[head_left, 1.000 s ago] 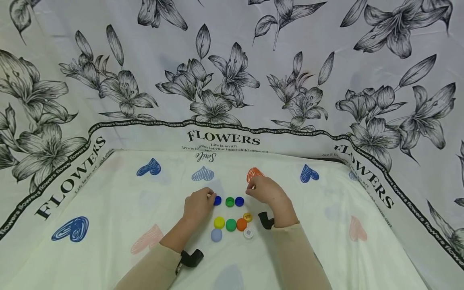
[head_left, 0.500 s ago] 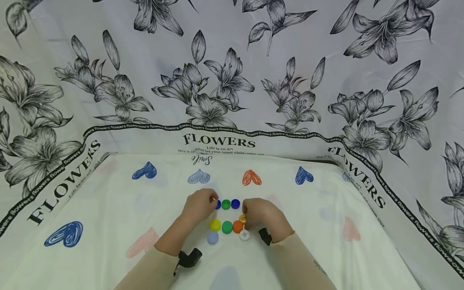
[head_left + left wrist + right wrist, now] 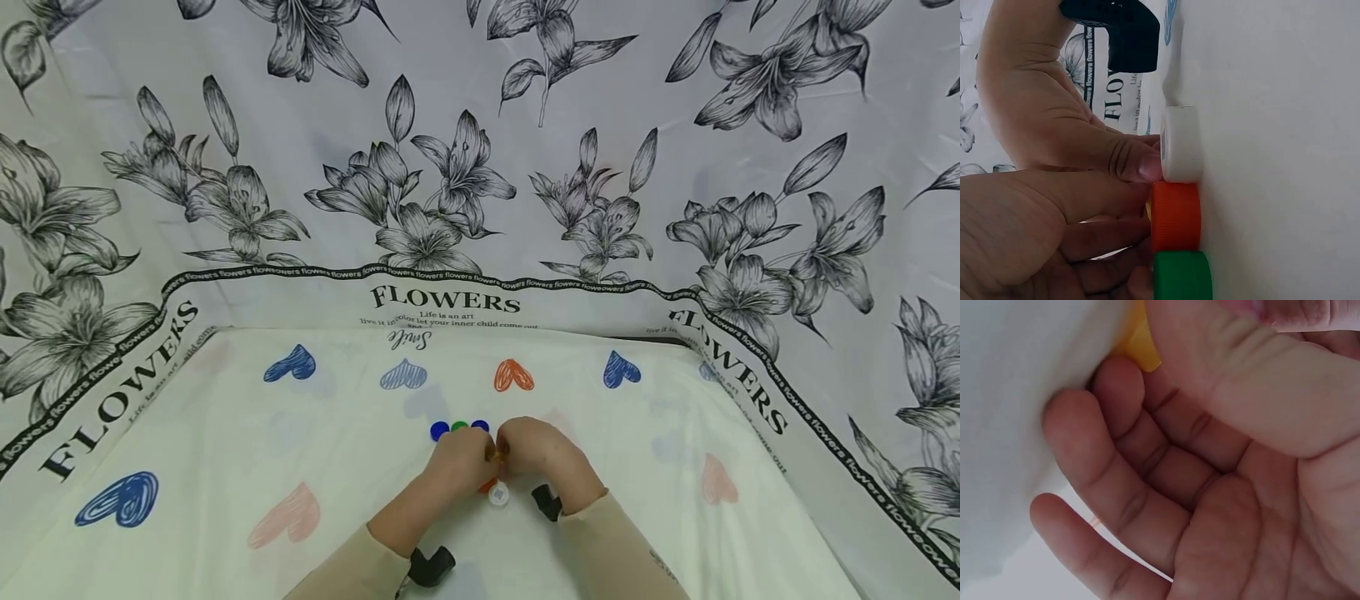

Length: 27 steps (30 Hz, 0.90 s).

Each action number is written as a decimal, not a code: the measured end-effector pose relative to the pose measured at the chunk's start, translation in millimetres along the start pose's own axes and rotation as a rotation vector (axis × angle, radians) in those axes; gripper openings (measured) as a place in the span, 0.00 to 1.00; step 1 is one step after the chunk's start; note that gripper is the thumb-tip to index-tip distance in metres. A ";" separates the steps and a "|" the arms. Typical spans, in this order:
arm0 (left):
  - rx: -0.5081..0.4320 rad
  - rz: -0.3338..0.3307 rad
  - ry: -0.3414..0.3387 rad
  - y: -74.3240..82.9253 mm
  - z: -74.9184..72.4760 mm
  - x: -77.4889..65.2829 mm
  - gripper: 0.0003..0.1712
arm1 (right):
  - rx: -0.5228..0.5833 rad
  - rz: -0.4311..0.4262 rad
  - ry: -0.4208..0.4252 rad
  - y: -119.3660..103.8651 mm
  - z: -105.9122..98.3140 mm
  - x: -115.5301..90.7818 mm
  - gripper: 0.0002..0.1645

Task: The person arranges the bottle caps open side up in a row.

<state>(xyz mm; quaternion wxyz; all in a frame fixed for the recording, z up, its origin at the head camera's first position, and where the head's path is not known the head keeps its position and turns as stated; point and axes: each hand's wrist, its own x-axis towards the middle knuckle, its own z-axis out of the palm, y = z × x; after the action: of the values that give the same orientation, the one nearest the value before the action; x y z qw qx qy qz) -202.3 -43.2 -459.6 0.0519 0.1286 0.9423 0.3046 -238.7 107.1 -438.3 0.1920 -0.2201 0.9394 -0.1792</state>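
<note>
A small orange-yellow bottle cap (image 3: 1141, 347) stands on the cloth between my two hands. My right hand (image 3: 543, 454) pinches it, the thumb covering much of it in the right wrist view. From the other side my left hand (image 3: 459, 462) meets it, thumb and forefinger to either side of the yellow sliver in the left wrist view. Just in front of the fingertips sit an orange ribbed cap (image 3: 1175, 217) and a white cap (image 3: 1182, 145), with a green cap (image 3: 1182, 275) beside the orange one. In the head view, my left hand hides the other near caps.
Beyond the hands lies a row of caps: a blue cap (image 3: 439, 431), a green cap (image 3: 459, 426) and another blue cap (image 3: 480, 426). White cloth with printed hearts (image 3: 285, 515) covers the table. A flower-printed curtain (image 3: 442, 225) stands around the back and sides.
My right hand has come down and toward me to the orange-yellow cap. My left hand has left the leftmost blue cap and moved right to meet it, covering several near caps.
</note>
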 end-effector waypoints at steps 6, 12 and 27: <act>-0.111 -0.006 0.068 -4.7 -3.8 5.8 0.07 | 0.114 -0.076 0.008 5.7 -11.0 -0.4 0.03; -0.204 -0.004 0.233 -2.0 -5.4 16.2 0.07 | 0.295 -0.041 0.095 17.8 -23.6 0.6 0.08; -0.001 0.132 0.125 -5.6 6.3 18.9 0.20 | 0.497 0.164 0.113 33.3 -8.5 18.3 0.10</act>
<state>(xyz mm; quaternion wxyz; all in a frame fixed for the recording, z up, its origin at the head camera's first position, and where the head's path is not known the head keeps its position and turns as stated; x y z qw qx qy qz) -220.5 -38.8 -468.4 -0.0273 0.1713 0.9330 0.3152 -269.1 128.4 -450.2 0.2013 -0.0791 0.8905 -0.4002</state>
